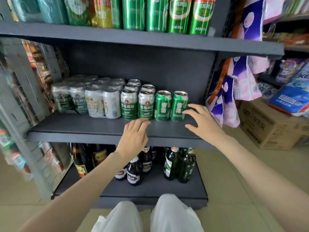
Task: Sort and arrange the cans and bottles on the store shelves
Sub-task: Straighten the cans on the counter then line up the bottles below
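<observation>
Two green cans [170, 106] upright at middle shelf [80, 126] front, right end. Both hands — left [135, 136], right [202, 121] — spread, holding nothing. Likely rigid, smooth, slippery; best gripped round the sides.

the middle shelf [83, 126] is dark slate grey, like its back panel. at its 3 o'clock end stand two bright green cans [170, 106] with white characters; toward 9 o'clock come silver cans [137, 104] with green bands and a small red-and-blue emblem, then white cans [103, 104] with gold-and-red marks under clear wrap. at 12 o'clock, tall green cans [178, 14] carry red-and-white ovals. at 6 o'clock, dark brown bottles [133, 171] and green bottles [178, 164].
</observation>
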Motion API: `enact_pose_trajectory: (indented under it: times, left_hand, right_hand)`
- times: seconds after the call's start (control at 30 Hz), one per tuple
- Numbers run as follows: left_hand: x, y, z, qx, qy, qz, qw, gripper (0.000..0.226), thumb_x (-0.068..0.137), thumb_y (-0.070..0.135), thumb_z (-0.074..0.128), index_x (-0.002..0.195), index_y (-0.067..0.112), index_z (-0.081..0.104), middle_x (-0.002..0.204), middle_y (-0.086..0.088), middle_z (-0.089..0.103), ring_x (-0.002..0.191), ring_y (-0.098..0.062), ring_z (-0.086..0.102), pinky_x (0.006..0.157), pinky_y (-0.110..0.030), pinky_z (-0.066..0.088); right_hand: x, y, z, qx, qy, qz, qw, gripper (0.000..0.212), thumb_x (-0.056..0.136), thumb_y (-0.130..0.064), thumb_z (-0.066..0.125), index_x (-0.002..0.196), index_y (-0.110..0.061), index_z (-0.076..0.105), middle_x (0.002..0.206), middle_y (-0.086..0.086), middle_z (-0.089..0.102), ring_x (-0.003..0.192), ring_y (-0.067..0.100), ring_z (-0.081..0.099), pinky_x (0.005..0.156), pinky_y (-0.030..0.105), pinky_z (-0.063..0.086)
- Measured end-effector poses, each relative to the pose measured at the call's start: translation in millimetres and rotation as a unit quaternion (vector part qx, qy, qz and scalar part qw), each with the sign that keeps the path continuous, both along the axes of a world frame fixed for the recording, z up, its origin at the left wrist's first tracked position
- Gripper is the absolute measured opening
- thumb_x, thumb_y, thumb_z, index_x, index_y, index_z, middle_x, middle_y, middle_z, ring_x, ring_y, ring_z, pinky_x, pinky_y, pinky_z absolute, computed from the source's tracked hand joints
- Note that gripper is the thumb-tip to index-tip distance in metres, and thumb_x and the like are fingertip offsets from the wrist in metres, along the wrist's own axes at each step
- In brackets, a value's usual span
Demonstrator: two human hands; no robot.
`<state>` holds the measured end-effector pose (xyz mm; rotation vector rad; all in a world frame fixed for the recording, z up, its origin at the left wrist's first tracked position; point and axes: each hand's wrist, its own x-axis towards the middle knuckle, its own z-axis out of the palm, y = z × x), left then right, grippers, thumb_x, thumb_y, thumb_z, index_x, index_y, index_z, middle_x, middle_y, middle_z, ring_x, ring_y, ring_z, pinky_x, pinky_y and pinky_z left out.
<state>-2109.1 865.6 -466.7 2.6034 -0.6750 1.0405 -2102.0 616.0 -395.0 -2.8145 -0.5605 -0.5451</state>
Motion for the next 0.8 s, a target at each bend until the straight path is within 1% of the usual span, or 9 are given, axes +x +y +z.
enact_pose_trajectory:
  times: [0.1,0.2,0.33,0.4,0.47,0.53,0.6,0.7,0.8]
  left_hand:
    - [-21,-17,-33,0.034,0.011,-0.08,0.996,0.037,0.077,0.013,0.038,0.112,0.013,0.049,0.111,-0.004,0.054,0.095,-0.019,0.044,0.078,-0.027,0.032]
    - [-22,-39,-66,-0.001,0.063,-0.117,0.991,0.038,0.076,0.012,0.039,0.111,0.014,0.051,0.111,-0.002,0.055,0.095,-0.02,0.046,0.08,-0.028,0.036]
    - [-22,-65,-120,-0.025,0.107,-0.184,0.977,0.037,0.077,0.012,0.04,0.113,0.015,0.048,0.113,0.0,0.052,0.092,-0.017,0.05,0.079,-0.029,0.038]
    - [-20,-70,-148,-0.036,0.158,-0.177,0.971,0.04,0.076,0.017,0.038,0.115,0.017,0.046,0.114,0.003,0.048,0.091,-0.016,0.05,0.08,-0.031,0.042]
    - [-10,-74,-166,-0.084,0.229,-0.133,0.961,0.042,0.075,0.02,0.036,0.116,0.016,0.046,0.114,-0.001,0.05,0.091,-0.021,0.054,0.078,-0.038,0.049]
    - [-1,-79,-173,-0.117,0.286,-0.103,0.945,0.044,0.077,0.018,0.042,0.12,0.011,0.048,0.116,-0.007,0.051,0.097,-0.027,0.053,0.084,-0.042,0.048]
    - [5,-81,-170,-0.147,0.34,-0.083,0.925,0.045,0.082,0.014,0.051,0.127,0.009,0.045,0.122,-0.009,0.045,0.109,-0.027,0.046,0.093,-0.038,0.041]
    - [14,-85,-161,-0.199,0.37,-0.066,0.905,0.052,0.083,0.014,0.058,0.13,0.005,0.04,0.124,-0.012,0.041,0.115,-0.028,0.041,0.096,-0.038,0.038]
    - [25,-87,-161,-0.231,0.379,-0.057,0.894,0.058,0.081,0.015,0.062,0.132,0.004,0.036,0.126,-0.013,0.039,0.117,-0.029,0.04,0.098,-0.039,0.037]
  right_hand:
    - [-24,-17,-17,0.003,0.015,-0.003,1.0,0.045,0.086,-0.021,0.065,0.129,-0.016,0.052,0.144,0.004,0.036,0.135,0.024,0.026,0.108,0.034,0.019]
    - [-30,-30,-34,0.002,0.005,-0.011,1.0,0.043,0.083,-0.017,0.069,0.124,-0.013,0.057,0.136,0.007,0.046,0.128,0.027,0.036,0.108,0.043,0.027]
    - [-48,-25,-67,0.088,-0.125,-0.022,0.988,0.025,0.082,-0.013,0.068,0.105,-0.005,0.064,0.112,0.009,0.057,0.104,0.019,0.047,0.099,0.016,0.032]
    - [-57,-21,-98,0.102,-0.128,-0.017,0.986,0.021,0.083,-0.016,0.064,0.102,-0.008,0.063,0.105,0.005,0.058,0.099,0.014,0.051,0.096,0.011,0.032]
    - [-63,-23,-130,0.134,-0.074,-0.049,0.987,0.02,0.084,-0.015,0.066,0.103,-0.013,0.061,0.1,-0.002,0.058,0.092,0.004,0.053,0.087,0.009,0.038]
    - [-64,-24,-155,0.185,0.04,-0.106,0.976,0.033,0.081,-0.012,0.071,0.112,-0.014,0.057,0.099,-0.007,0.059,0.088,0.0,0.054,0.08,0.011,0.041]
    - [-57,-21,-169,0.208,0.163,-0.158,0.951,0.049,0.08,-0.016,0.073,0.122,-0.013,0.049,0.11,-0.004,0.056,0.094,0.007,0.054,0.083,0.02,0.043]
    - [-40,-24,-176,0.227,0.249,-0.196,0.921,0.067,0.078,-0.022,0.075,0.133,-0.012,0.038,0.127,0.004,0.048,0.109,0.018,0.051,0.095,0.032,0.042]
    - [-17,-28,-185,0.226,0.286,-0.222,0.904,0.079,0.08,-0.031,0.073,0.141,-0.017,0.026,0.14,0.001,0.039,0.125,0.021,0.044,0.097,0.028,0.034]
